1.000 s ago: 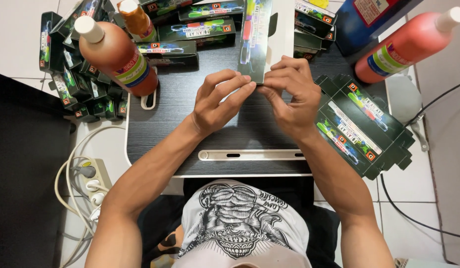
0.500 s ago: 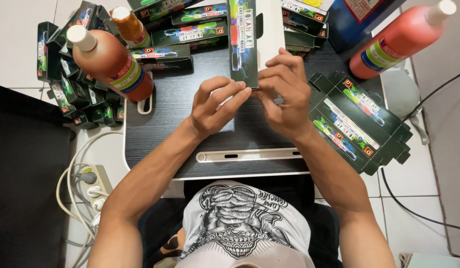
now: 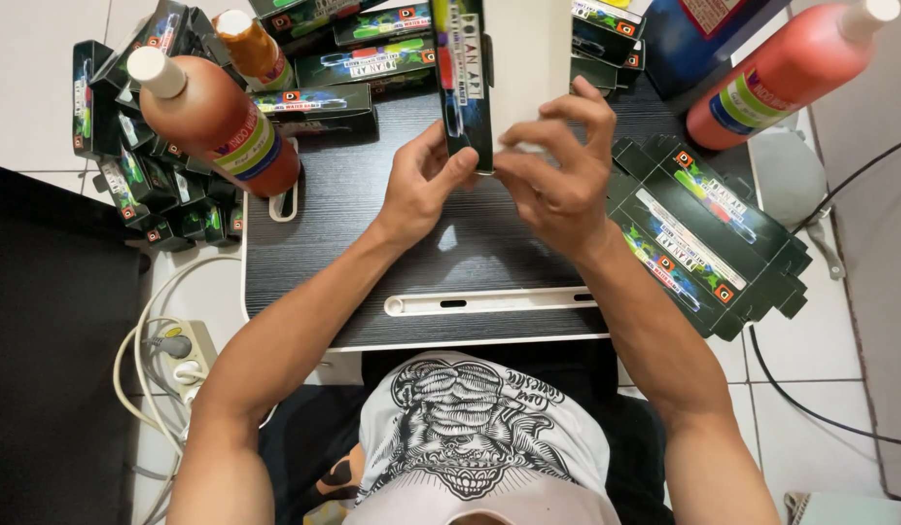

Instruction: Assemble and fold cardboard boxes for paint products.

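- Raised since the earlier frame: the carton [image 3: 470, 83], now held higher over the far part of the table [image 3: 372, 253], with both hands shifted up along with it.
- Carton: narrow, dark printed cardboard with a pale inner face showing; held upright above the table, between the two hands.
- Left hand [image 3: 421, 185]: fingers curled, thumb and fingertips pinching the carton's lower edge.
- Right hand [image 3: 557, 175]: fingers bent and spread, tips pressing on the carton's pale side.
- Handling, by judgement: light, thin card; stiff along its folds, easily creased or crushed elsewhere; glossy print may be a little slippery. Best held at edges and corners, with light pressure.
- Right of the carton: flat unfolded cartons [image 3: 708, 233] stacked on the table edge.
- Left of the carton: folded cartons heaped [image 3: 139, 165] and a red-brown bottle [image 3: 217, 122].
- Far right of the carton: another red bottle [image 3: 791, 68].
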